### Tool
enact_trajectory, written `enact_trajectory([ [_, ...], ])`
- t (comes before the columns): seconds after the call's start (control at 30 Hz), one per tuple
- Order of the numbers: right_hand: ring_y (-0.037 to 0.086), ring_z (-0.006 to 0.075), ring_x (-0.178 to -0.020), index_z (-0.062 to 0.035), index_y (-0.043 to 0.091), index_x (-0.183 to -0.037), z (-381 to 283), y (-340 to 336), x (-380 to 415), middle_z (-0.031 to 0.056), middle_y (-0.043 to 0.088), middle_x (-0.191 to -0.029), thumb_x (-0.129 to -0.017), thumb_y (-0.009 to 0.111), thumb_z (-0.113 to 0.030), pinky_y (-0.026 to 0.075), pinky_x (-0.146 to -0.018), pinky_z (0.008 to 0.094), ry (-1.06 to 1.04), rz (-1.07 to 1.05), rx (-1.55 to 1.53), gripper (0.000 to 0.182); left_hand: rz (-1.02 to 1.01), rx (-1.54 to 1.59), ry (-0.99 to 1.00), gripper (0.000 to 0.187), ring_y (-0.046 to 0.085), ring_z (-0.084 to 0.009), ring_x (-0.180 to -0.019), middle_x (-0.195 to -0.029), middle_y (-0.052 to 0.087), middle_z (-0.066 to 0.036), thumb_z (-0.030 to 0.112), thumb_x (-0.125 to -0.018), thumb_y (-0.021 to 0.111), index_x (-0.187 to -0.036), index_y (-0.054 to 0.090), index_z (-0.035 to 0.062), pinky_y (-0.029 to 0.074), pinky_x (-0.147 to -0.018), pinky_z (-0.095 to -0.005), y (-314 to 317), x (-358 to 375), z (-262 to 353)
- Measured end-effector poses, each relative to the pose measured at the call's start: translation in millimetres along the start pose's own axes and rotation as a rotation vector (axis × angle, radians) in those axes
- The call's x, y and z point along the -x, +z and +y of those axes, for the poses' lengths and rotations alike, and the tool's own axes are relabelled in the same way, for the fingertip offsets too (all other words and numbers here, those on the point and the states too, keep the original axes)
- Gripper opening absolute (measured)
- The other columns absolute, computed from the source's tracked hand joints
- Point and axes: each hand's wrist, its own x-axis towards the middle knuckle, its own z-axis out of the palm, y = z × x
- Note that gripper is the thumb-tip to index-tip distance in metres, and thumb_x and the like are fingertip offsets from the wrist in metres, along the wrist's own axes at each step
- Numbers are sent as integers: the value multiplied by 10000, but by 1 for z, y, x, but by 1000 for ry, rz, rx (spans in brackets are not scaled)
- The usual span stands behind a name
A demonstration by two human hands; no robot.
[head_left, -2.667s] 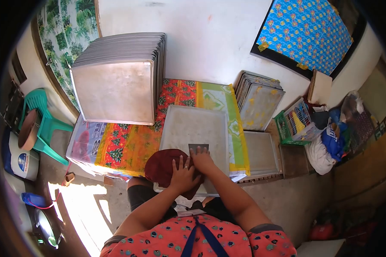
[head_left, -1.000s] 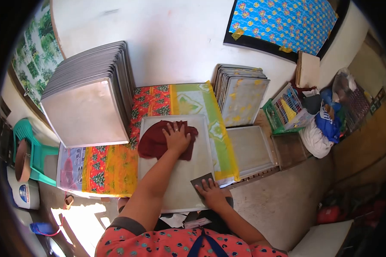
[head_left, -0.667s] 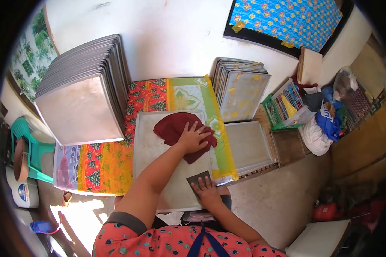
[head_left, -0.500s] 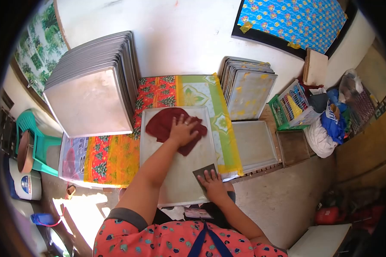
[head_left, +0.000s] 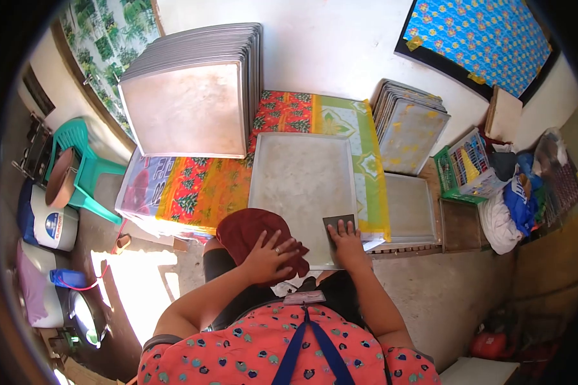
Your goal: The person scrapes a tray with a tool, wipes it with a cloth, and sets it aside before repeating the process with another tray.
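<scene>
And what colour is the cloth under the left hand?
Dark red; the cloth shows best in the head view.

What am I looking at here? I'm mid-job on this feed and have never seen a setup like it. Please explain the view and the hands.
There is no machine here. The left hand and right hand are bare and belong to the person wearing the camera on their head, so you look forward and down past their chest.

Before them a shallow metal tray lies on a patterned table cover. The left hand rests, fingers spread, on a dark red cloth at the tray's near left. The right hand lies on a dark flat piece at its near right; its material is unclear.
</scene>
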Motion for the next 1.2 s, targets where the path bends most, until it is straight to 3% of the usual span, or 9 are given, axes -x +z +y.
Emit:
enact_trajectory([
  [0.13, 357, 408, -1326, -215, 433, -1394, -2, -14, 1, 169, 378, -1452, -851, 456, -72, 287, -1068, 524, -5, -11, -11, 561, -20, -16, 42, 543, 283, -424, -1356, -1469, 369, -63, 493, -876, 493, -1373, 448, 280, 183, -1048, -663, 2, -2, 9],
  [0.33, 456, 388, -1240, -163, 504, -1330, 13, -48, 17, 209, 490, -1336, -754, 469, 70, 388, -1018, 402, 89, 349, -456, 622, -48, 2, 188, 600, 293, -460, -1336, -1477, 347, -75, 497, -879, 482, -1428, 347, 296, 201, -1028, -687, 15, -60, 27],
  [0.5, 446, 386, -1239, -237, 487, -1347, 67, -28, 21, 167, 512, -1317, -780, 488, 26, 318, -1048, 534, 185, 479, -141, 625, -39, 27, 144, 593, 271, -451, -1351, -1463, 369, -82, 497, -858, 510, -1396, 405, 269, 202, -1031, -686, 25, -120, 19],
  [0.6, 441, 390, -1242, -247, 487, -1346, 92, -17, 22, 161, 509, -1323, -802, 486, -5, 312, -1056, 529, 266, 476, -57, 595, 11, 22, -25, 581, 258, -433, -1364, -1473, 361, -65, 503, -867, 492, -1386, 430, 250, 173, -1053, -669, 19, -134, -3],
  [0.8, 393, 397, -1282, -247, 450, -1374, 102, -9, 6, 166, 461, -1372, -827, 474, -18, 295, -1064, 536, 246, 349, 13, 594, 94, 13, -47, 532, 351, -382, -1324, -1414, 442, -82, 444, -838, 566, -1309, 514, 202, 223, -1072, -597, 16, -100, -30],
  [0.9, 348, 443, -1296, -232, 424, -1391, 104, 6, -17, 213, 378, -1425, -786, 497, 2, 275, -1052, 583, 173, 296, -3, 652, 224, 14, -85, 412, 479, -352, -1202, -1300, 549, -75, 385, -817, 613, -1153, 604, 146, 322, -1002, -556, 22, -77, -34],
  [1.03, 224, 456, -1368, -187, 407, -1404, 92, -29, -32, 205, 264, -1496, -723, 540, -27, 179, -1086, 613, 156, -35, -221, 712, 239, 29, -226, 281, 596, -267, -908, -976, 671, -83, 351, -798, 648, -917, 652, 97, 428, -778, -458, 0, -49, -28],
  [1.13, 197, 474, -1372, -164, 365, -1428, 63, -45, -33, 221, 226, -1507, -731, 562, -49, 194, -1081, 610, 150, 114, -187, 733, 265, 266, -475, 264, 610, -243, -715, -793, 668, -99, 329, -824, 641, -824, 652, 65, 446, -615, -400, -22, -44, -31],
  [1.2, 198, 404, -1397, -153, 281, -1464, 31, -50, -23, 221, 206, -1516, -746, 677, -164, 200, -1121, 494, -29, 162, -490, 820, 401, 615, -705, 268, 623, -263, -652, -690, 654, -93, 309, -839, 632, -752, 647, 56, 457, -570, -390, -36, -42, -28],
])
